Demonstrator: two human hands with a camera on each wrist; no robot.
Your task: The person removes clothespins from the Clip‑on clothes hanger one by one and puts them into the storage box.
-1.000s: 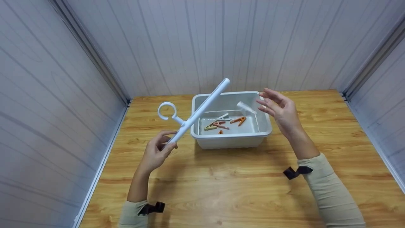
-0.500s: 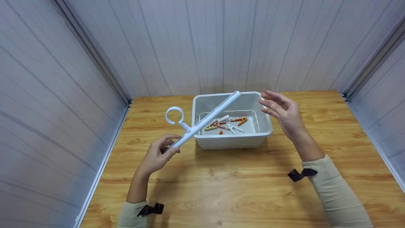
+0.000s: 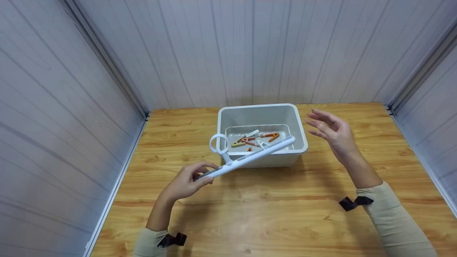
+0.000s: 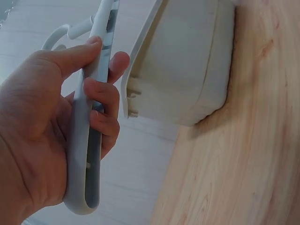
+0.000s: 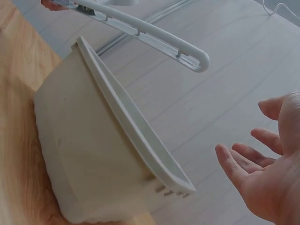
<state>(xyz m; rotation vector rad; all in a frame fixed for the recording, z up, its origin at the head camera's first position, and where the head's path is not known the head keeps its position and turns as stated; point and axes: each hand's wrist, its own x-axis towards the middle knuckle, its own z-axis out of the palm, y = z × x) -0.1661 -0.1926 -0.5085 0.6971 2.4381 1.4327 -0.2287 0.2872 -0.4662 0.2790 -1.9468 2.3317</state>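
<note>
In the head view my left hand (image 3: 189, 180) grips one end of a white plastic hanger (image 3: 250, 159), a straight bar with a round hook (image 3: 219, 143). The bar slants up to the right, its far end over the front rim of a white bin (image 3: 262, 160). Up close in the left wrist view, thumb and fingers curl round the hanger's bar (image 4: 80, 140). Several clothespins lie on the bin's floor, among them an orange clothespin (image 3: 273, 136) and a white clothespin (image 3: 262, 144). My right hand (image 3: 337, 137) is in the air right of the bin, fingers loosely bent, holding nothing.
The bin stands on a wooden table (image 3: 250, 214) near the back wall (image 3: 235, 53). Pale panels also rise on the left (image 3: 64, 142) and right (image 3: 435, 142). A thin white cord (image 5: 281, 7) shows at the top of the right wrist view.
A white clothespin, seen in the air by the right hand, has dropped into the bin. The hanger has swung down and right with my left hand. My right hand has drawn away rightward.
</note>
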